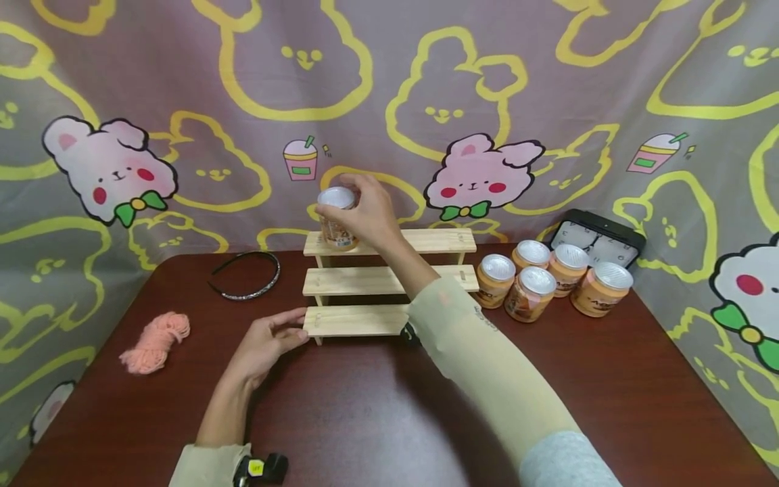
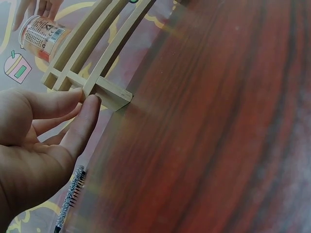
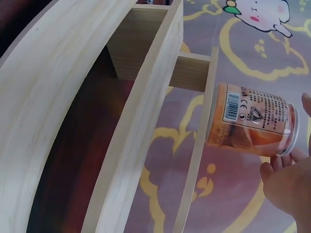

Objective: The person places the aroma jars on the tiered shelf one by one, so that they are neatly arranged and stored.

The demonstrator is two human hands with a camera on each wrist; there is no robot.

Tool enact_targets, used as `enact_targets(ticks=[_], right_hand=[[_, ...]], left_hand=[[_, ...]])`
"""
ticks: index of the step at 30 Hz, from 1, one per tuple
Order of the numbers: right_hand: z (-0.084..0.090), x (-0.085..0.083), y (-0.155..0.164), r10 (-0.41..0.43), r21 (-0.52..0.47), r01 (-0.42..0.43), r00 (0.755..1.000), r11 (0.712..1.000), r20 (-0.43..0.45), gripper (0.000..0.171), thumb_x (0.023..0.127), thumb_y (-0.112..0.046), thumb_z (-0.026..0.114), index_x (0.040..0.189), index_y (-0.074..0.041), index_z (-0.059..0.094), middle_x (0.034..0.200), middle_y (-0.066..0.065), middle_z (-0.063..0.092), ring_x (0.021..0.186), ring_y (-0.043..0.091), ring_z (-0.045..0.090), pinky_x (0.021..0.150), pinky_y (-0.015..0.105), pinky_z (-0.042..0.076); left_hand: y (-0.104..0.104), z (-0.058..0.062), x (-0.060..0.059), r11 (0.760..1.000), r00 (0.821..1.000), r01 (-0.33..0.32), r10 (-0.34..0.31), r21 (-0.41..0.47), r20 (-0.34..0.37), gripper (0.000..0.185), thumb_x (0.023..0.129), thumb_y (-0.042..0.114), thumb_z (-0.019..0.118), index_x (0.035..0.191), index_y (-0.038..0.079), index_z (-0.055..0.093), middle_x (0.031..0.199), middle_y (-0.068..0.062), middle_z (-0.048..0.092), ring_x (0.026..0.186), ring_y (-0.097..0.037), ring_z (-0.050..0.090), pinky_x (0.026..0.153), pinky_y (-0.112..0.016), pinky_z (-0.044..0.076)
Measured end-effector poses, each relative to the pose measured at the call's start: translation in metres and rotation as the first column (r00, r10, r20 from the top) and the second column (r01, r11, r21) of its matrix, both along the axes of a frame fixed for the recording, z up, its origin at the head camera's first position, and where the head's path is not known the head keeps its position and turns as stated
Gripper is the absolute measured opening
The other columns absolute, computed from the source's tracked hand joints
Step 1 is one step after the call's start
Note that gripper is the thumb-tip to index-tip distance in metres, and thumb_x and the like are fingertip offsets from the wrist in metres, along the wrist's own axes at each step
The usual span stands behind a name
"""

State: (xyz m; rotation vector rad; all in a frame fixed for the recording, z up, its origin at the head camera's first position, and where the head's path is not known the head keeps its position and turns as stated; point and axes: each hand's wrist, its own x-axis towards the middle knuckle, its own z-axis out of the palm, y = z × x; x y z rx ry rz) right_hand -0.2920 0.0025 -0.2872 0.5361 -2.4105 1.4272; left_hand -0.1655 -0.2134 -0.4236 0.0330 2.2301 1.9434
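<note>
Dark reddish-brown wooden tabletop (image 1: 365, 406). At centre rear, a three-step pale wooden shelf (image 1: 371, 281) is set. An orange can (image 1: 338, 220) is seen at the left end of its top step. To its right, five foil-topped orange cans (image 1: 550, 277) are clustered, with a black-framed device (image 1: 599, 237) behind them. At left, a black headband (image 1: 246, 274) and a pink yarn bundle (image 1: 155, 341) are laid.

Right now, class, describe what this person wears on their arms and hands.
Both hands, left hand and right hand, are bare. Pale yellowish-beige sleeves cover the forearms, with a light grey-blue sleeve above the right one. A small black device with a yellow label sits at the left wrist.
</note>
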Motion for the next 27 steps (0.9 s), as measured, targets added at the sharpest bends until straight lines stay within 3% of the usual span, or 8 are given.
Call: enact_targets(ticks=[9,15,22,27], right_hand=[[-0.002,0.006,0.012,0.040,-0.072,-0.038,0.999,0.997,0.033,0.063,0.084,-0.030,0.085,0.136,-0.004,0.061,0.131,0.007,0.060,0.112,0.021,0.060,0.096,0.034,0.055],[-0.009,0.011,0.022,0.085,-0.090,-0.084,0.996,0.992,0.008,0.062,0.085,-0.026,0.085,0.135,0.002,0.059,0.131,0.014,0.058,0.116,0.030,0.061,0.101,0.041,0.054],[-0.020,0.023,0.038,0.101,-0.109,-0.101,0.995,0.989,-0.001,0.060,0.086,-0.024,0.084,0.134,0.002,0.060,0.129,0.013,0.059,0.123,0.030,0.057,0.103,0.029,0.052],[-0.023,0.028,0.051,0.115,-0.140,-0.121,0.992,0.983,-0.056,0.055,0.086,-0.017,0.083,0.132,0.005,0.061,0.129,0.018,0.060,0.122,0.035,0.057,0.104,0.041,0.052]], left_hand=[[-0.001,0.001,-0.001,1.000,1.000,-0.006,0.006,0.005,0.014,0.054,0.094,-0.011,0.062,0.145,-0.014,0.044,0.131,-0.030,0.055,0.094,-0.005,0.065,0.083,-0.018,0.056],[-0.003,0.003,0.000,1.000,1.000,0.001,-0.002,0.005,0.004,0.053,0.094,-0.010,0.062,0.144,-0.014,0.045,0.130,-0.030,0.055,0.096,-0.008,0.065,0.083,-0.019,0.056],[-0.002,0.000,0.001,1.000,1.000,0.012,-0.012,0.014,0.013,0.054,0.093,-0.009,0.064,0.144,-0.014,0.046,0.129,-0.029,0.057,0.097,-0.010,0.066,0.083,-0.019,0.056],[-0.003,0.001,0.000,1.000,1.000,0.005,-0.005,0.020,0.012,0.053,0.093,-0.008,0.063,0.144,-0.013,0.046,0.130,-0.029,0.056,0.096,-0.010,0.065,0.082,-0.020,0.056]])
